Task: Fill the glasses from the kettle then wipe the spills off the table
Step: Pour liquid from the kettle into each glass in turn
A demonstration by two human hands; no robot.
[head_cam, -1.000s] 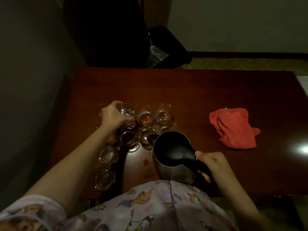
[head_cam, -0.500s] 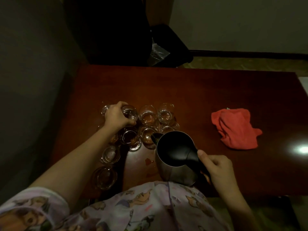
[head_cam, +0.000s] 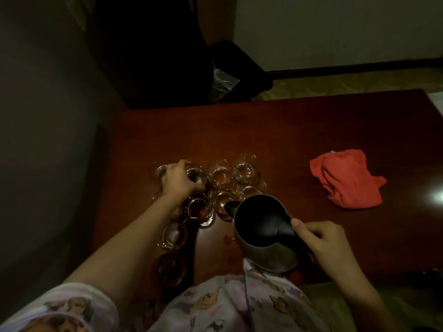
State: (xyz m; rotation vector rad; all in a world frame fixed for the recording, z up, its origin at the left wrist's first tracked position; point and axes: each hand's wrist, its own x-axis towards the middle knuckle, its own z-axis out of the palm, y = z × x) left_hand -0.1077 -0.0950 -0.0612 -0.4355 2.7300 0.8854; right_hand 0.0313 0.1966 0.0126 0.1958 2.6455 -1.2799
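Dim room, dark red-brown table taking up most of the view, grey wall standing at left, a black chair sitting behind the far edge. Glasses are sitting clustered on the left-centre of the table, two more trailing toward the near edge; several are showing amber liquid, levels hard to read in this light. Left hand is reaching over the far-left part of the cluster, fingers curling round the rim of one glass and gripping it from above. Small spill spots are lying on the table just near of the cluster, beside the kettle's base. Kettle is sitting or hovering at the near edge, lid off, dark inside, spout pointing left toward the nearest glass and overlapping its rim; whether liquid is flowing cannot be told. Right hand is gripping the kettle's black handle, fingers wrapping round it, thumb lying on top. Red cloth is lying crumpled on the right of the table, well apart from the glasses.
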